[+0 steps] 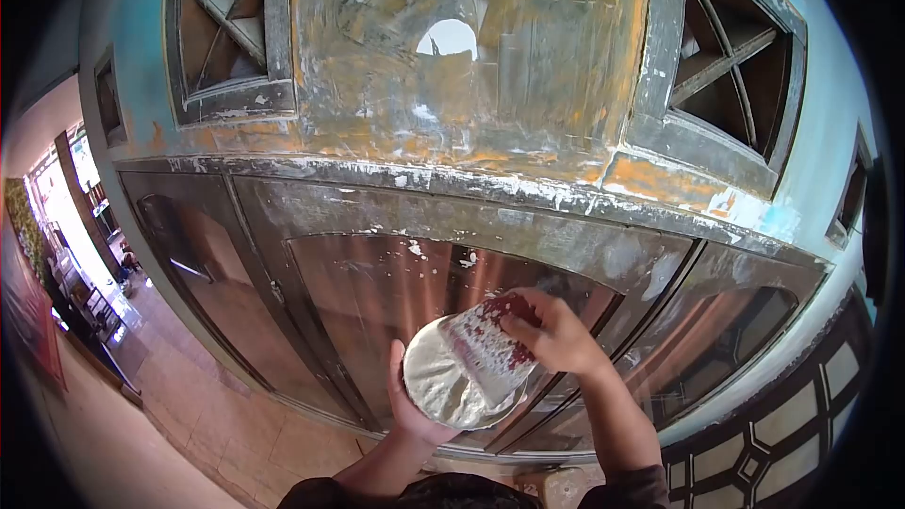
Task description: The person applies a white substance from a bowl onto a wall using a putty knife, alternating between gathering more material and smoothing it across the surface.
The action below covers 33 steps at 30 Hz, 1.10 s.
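My left hand holds up a round tub of white putty, fingers curled around its side and underneath. The putty inside is thick, with ridges and furrows on its surface. My right hand grips a flat, dark red putty scraper spattered with dried white bits. The scraper is tilted, its lower edge down at the putty and covering the right part of the tub in this view. Both hands are in front of the glazed doors, below the patchy wall panel.
Ahead, a patchy grey and orange wall panel carries a fresh white patch. Lattice vents flank it. A paint-flecked ledge runs above dark wooden doors with glass. Tiled floor stretches to a bright opening at left.
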Tool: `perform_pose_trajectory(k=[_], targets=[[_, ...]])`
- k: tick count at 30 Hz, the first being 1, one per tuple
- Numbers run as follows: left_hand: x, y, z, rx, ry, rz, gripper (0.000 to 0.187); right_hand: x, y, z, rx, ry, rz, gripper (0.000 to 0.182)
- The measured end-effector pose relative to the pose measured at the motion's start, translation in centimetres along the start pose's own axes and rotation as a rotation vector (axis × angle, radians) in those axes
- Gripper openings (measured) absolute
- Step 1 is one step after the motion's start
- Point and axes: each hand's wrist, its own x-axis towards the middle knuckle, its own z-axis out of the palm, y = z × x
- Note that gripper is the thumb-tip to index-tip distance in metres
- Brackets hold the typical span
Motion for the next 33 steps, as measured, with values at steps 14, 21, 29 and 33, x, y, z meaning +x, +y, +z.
perform_pose_trajectory(k=[14,21,29,33], targets=[[0.3,-1.5,-0.2,-0.04,-0.03,-0.005,0.081,0.5,0.4,-0.9,-0.102,-0.172,-0.041,0.027],[0.6,-1.7,0.2,-0.198,-0.198,0.007,0.082,0.7,-0.8,-0.9,-0.052,-0.191,-0.122,0.027],[0.8,-1.7,-0.2,-0.046,-0.049,0.045,0.079,1.7,-0.3,-1.1,0.03,-0.212,-0.067,0.027],[0.6,-1.6,0.4,-0.04,-0.044,0.054,0.08,2.0,1.1,-0.9,-0.107,-0.188,-0.152,0.025]])
